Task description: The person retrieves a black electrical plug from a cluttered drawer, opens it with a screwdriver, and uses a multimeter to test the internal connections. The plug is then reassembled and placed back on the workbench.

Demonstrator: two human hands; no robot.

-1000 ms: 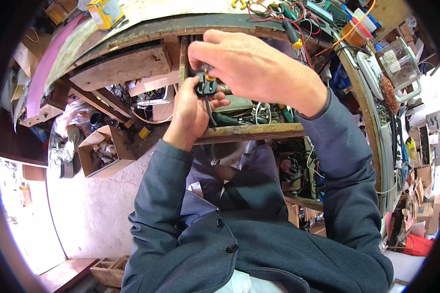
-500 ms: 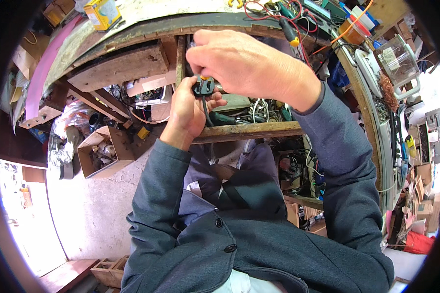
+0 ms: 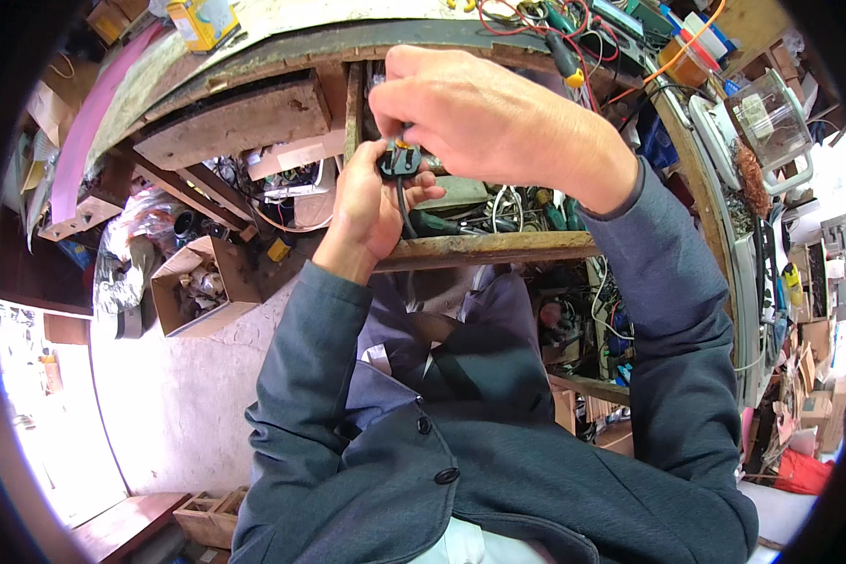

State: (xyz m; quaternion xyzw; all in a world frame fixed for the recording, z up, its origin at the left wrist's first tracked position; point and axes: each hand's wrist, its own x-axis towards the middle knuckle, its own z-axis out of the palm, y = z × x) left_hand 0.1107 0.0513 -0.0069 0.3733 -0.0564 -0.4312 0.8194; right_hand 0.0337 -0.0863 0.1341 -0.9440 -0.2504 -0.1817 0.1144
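Observation:
My left hand grips a small black electrical plug with a black cord hanging down from it. My right hand comes over the plug from the right, and its fingertips pinch something small at the plug's top. Both hands hover over an open wooden drawer full of tools and wires. What the right fingers pinch is hidden.
The wooden workbench edge curves across the top, with red and orange wires on it. A yellow box sits at the top left. An open cardboard box lies on the floor at left. Cluttered shelves line the right.
Both hands have stayed over the drawer with the plug, shifting slightly left and up. The right fingers keep working at the plug's top.

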